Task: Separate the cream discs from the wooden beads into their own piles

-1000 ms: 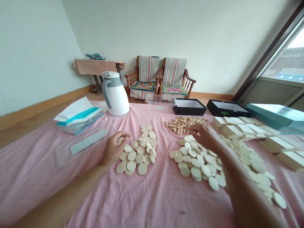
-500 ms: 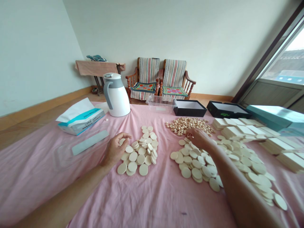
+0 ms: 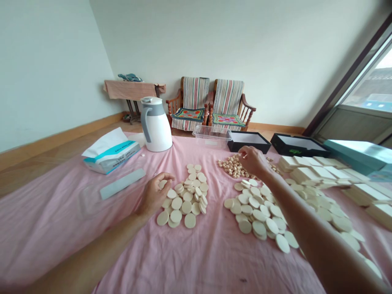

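Two pinches, I see: left hand [image 3: 153, 198] on a disc [image 3: 163, 183], right hand [image 3: 253, 160] over pellets [image 3: 231, 166]; one slip could scatter them.

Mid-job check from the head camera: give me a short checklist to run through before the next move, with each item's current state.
1. Left hand on a disc: cannot tell. The disc sits at the fingertips, but a firm hold isn't clear.
2. Right hand contents: cannot tell. Its fingers are close together just over the small round pieces, and they hide anything held.
3. Left pile of discs: ok. It lies beside the left hand on the pink sheet.
4. Right pile of discs: ok. It lies apart from the left pile, below the right hand.
5. White jug: ok. It stands upright, away from both hands.
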Demonstrator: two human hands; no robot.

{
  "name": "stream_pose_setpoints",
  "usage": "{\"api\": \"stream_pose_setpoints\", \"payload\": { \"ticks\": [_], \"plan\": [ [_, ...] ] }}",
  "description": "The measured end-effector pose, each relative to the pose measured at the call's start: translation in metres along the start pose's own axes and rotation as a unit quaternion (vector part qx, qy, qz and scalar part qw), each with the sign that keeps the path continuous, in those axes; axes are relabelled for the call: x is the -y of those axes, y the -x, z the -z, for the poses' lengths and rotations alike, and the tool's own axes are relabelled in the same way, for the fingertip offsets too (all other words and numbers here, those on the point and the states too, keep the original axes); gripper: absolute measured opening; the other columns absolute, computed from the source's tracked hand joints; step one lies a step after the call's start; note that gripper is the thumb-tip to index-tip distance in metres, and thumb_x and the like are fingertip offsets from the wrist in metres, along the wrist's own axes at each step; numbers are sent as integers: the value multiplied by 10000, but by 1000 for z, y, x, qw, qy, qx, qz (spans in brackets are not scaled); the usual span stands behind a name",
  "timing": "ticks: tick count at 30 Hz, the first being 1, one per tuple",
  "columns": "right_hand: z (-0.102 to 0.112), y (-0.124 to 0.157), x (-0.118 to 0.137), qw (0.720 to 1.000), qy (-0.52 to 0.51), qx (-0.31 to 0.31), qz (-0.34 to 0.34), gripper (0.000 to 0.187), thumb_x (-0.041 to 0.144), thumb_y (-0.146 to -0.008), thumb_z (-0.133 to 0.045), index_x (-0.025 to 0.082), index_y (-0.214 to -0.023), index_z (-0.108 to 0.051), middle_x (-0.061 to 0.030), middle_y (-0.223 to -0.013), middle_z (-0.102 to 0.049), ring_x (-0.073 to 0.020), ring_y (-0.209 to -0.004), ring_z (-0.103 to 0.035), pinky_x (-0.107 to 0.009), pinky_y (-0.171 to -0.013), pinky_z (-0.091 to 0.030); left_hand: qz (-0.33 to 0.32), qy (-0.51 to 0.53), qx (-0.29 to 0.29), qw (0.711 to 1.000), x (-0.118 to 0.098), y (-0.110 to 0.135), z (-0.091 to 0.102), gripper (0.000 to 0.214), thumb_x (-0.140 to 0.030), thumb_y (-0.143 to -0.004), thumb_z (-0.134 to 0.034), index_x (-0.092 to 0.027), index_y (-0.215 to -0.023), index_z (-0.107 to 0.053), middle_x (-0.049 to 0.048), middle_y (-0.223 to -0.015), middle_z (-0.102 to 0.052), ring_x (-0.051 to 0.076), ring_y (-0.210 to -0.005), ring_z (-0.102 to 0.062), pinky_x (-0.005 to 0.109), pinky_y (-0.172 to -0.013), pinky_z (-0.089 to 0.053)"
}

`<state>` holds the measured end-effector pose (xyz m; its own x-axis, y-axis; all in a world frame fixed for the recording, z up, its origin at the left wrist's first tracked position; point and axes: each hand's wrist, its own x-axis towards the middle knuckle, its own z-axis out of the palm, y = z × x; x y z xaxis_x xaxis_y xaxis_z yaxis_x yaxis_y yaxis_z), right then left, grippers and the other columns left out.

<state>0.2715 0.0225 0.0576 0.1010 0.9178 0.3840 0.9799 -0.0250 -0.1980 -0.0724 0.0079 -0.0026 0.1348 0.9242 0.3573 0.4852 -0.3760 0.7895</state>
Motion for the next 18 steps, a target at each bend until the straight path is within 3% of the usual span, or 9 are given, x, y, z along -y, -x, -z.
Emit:
{"api": "stream_pose_setpoints", "payload": {
  "ticks": [4,8,13,18],
  "plan": [
    [-10,26,47,980,-123,91,128,208,96,-749,-519,163,-872,-673,-47,-787,-677,-151,-716,-601,-234,-673,-425,-6,-1,3,1000,1,1,0,221,-296,-796,-499,-160,-891,-646,54,-927,-690,197,-882,-630,300,-793,-460],
    [-32,47,80,957,-161,119,210,360,92,-812,-495,144,-1146,-618,-107,-1080,-666,-189,-964,-602,-297,-852,-441,-13,3,6,1000,1,1,0,226,-301,-805,-496,-160,-899,-646,54,-922,-689,193,-883,-627,297,-799,-464],
    [-52,54,90,941,-112,163,273,503,10,-822,-413,160,-1288,-531,-127,-1258,-580,-202,-1129,-528,-329,-946,-400,-15,0,3,1000,2,1,0,228,-294,-803,-496,-158,-903,-648,54,-915,-689,191,-879,-625,296,-808,-469],
    [-49,54,88,948,-99,172,249,394,12,-814,-443,143,-1147,-608,-122,-1098,-619,-190,-1006,-571,-289,-881,-415,-16,0,5,1000,3,1,-1,231,-298,-806,-501,-154,-907,-651,61,-933,-694,194,-889,-628,299,-823,-475]
  ]
}}
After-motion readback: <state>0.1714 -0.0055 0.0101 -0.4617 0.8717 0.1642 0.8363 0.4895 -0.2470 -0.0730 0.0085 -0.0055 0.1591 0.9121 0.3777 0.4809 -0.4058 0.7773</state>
